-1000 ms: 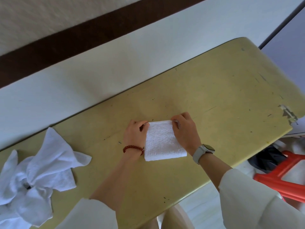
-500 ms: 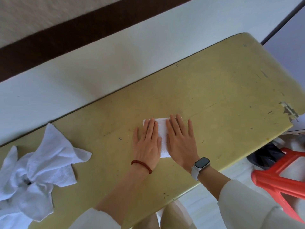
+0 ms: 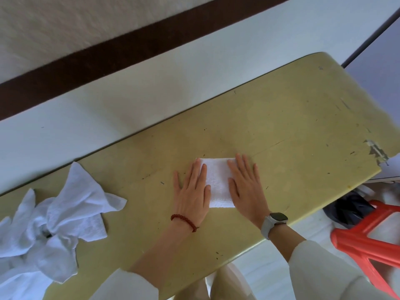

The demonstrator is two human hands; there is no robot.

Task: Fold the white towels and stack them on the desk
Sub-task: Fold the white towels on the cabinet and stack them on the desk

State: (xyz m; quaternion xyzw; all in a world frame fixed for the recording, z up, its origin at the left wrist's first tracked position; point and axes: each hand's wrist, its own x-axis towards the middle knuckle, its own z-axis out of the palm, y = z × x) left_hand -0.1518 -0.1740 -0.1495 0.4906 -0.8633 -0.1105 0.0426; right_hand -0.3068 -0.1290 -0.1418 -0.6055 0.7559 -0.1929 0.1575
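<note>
A folded white towel [image 3: 218, 182], reduced to a small compact rectangle, lies flat near the middle of the yellow worktop [image 3: 292, 131], toward its near edge. The left hand [image 3: 192, 191] rests palm-down over the towel's left margin, fingers straight and together, partly on the cloth and partly on the bare surface beside it; the right hand [image 3: 245, 185] lies likewise over the right margin, fingers straight and slightly spread. Neither hand grips anything: both are flat and released, pressing the cloth between them so that only a central strip of towel shows. The step in hand appears to be the smoothing of a finished fold, with the creases being pressed flat. At the far left of the worktop, well apart from the folded piece, lies a heap of unfolded white towels [image 3: 49, 230], crumpled and overlapping; how many it holds cannot be told. No stack is visible yet, so this towel would serve as its base and most of the task remains. The next move calls for lifting the palms without disturbing the fold, then reaching left to draw one towel free of the heap and spread it on bare worktop. A red plastic stool [image 3: 368, 241] stands on the floor beyond the worktop's right end. A beaded bracelet [image 3: 184, 220] is on the left wrist, a watch [image 3: 273, 221] on the right.
</note>
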